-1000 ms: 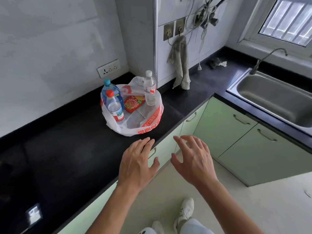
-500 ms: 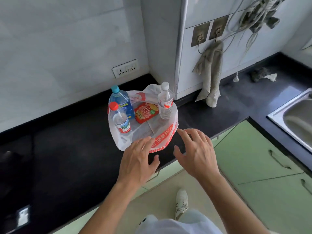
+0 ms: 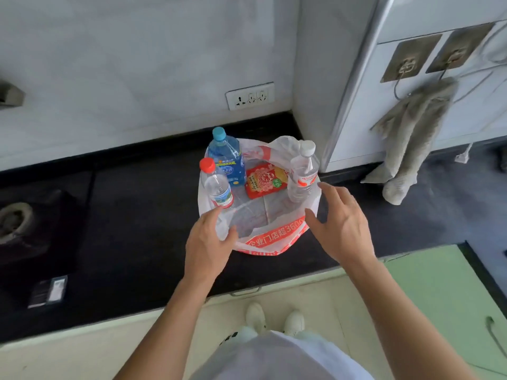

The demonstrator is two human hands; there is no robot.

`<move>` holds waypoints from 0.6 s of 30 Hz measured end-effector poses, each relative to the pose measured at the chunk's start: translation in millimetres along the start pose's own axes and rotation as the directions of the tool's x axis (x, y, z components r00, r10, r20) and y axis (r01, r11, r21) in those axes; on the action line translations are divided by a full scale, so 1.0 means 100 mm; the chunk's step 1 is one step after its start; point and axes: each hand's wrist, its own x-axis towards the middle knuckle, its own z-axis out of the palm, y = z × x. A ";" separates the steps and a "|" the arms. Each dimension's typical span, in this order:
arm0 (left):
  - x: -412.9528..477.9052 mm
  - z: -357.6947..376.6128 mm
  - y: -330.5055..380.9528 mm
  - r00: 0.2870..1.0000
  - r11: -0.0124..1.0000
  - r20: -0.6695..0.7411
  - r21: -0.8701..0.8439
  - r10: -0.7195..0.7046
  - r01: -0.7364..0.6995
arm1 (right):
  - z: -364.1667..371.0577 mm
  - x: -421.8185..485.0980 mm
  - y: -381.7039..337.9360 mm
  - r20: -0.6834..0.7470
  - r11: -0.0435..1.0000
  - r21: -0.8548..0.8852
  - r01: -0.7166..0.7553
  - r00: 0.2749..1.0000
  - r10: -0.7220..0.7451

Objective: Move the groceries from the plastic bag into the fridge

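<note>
At the far left a stove burner [image 3: 15, 219] is sunk into the black countertop [image 3: 137, 215], and a small dark box [image 3: 48, 292] lies nearer the counter's front edge. Toward the middle, the left hand [image 3: 207, 245] reaches to the near-left rim of the plastic bag [image 3: 274, 239]. Its thumb [image 3: 230, 234] lies over the rim on the inner side and its fingers sit on the outer side. The translucent plastic blurs the fingertips, so I cannot tell whether they are pinching the rim or only touching it.

The bag sits open on the counter, well back from the edge, with the groceries inside. Just beyond the left fingertips a clear bottle with a red cap [image 3: 218, 189] stands upright. Behind it is a blue bottle [image 3: 227, 163] with a blue cap. A wall socket [image 3: 250, 96] is set in the wall above. A red packet [image 3: 264, 180] lies flat in the bag's middle. A clear bottle with a white cap [image 3: 303, 175] stands upright at the right side.

The right hand [image 3: 343, 226] hovers at the bag's right rim with its fingers [image 3: 333, 193] spread and loose, grasping nothing. Its fingertips are just beside the base of the white-capped bottle and its thumb is near the rim. Farther right a grey towel [image 3: 408, 144] hangs from a wall hook, and a green cabinet [image 3: 444, 297] sits below the counter.
</note>
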 end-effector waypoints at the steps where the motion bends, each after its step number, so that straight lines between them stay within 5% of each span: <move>1: 0.06 0.00 -0.01 0.998 0.997 -0.017 -0.060 -0.053 0.052 | 0.01 0.06 0.02 0.005 0.999 0.036 -0.030 1.000 0.029; 6: 0.36 0.04 -0.07 0.980 0.953 -0.065 -0.253 -0.187 0.165 | 0.13 0.39 0.00 -0.003 0.972 0.173 -0.159 0.987 0.162; 18: 1.05 0.24 -0.39 0.969 0.927 0.060 -0.285 -0.238 0.245 | 0.74 0.92 0.10 0.111 0.772 0.456 -0.443 0.889 0.445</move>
